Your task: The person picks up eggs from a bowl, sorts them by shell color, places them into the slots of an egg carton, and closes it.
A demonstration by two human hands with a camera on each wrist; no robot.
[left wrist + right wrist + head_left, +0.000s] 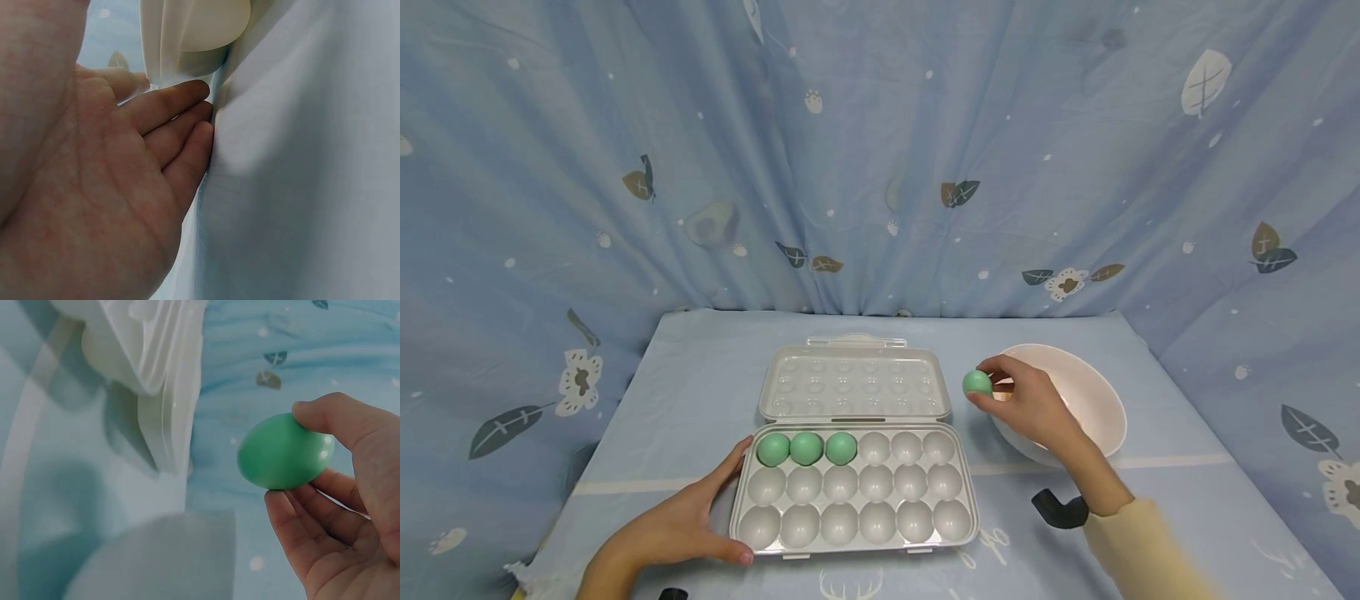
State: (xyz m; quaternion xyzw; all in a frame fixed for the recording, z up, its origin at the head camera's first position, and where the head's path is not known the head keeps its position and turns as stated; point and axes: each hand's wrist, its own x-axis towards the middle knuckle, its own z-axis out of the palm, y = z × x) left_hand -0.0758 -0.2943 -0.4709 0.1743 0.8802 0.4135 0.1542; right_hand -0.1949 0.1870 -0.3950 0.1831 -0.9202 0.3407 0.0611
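Observation:
My right hand (1030, 404) pinches a green egg (977, 383) between thumb and fingertips, in the air beside the white bowl's left rim. In the right wrist view the egg (281, 453) shows whole, apart from the egg box. The white plastic egg box (850, 546) lies on the table with its see-through lid (853, 358) folded back. Three green eggs (806, 448) sit side by side at the left of its back row. My left hand (681, 521) touches the box's left side, thumb by the front corner and fingers extended towards the back corner.
The white bowl (1097, 400) stands to the right of the box; the right hand and forearm hide part of its inside. A black curved object (1060, 510) shows beside the right wrist. A patterned blue curtain (880, 167) hangs behind the cloth-covered table.

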